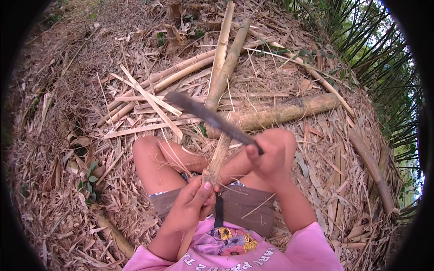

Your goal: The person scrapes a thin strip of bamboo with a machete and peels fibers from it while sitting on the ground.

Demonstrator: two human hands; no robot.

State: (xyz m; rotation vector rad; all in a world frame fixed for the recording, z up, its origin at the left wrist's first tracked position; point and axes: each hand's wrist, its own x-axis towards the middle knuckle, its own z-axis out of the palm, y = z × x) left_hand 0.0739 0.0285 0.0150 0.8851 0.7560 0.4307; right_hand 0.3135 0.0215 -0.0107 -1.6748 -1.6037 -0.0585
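Outdoors, from my distant post, I have the left hand [198, 198] clamped around a pale bamboo strip [220, 155] that slants up from the lap [246, 205], and the right hand [271, 156] wrapped around the near end of a dark, blurred blade [208, 114]. The blade crosses the strip; whether they touch, I cannot tell. Beyond, a thick bamboo pole [280, 112] and split strips [151, 100] lie on leaf litter [65, 207].

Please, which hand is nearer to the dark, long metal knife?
Right. The right hand grips the knife at its end; the left hand is apart from it, holding a pale split bamboo strip.
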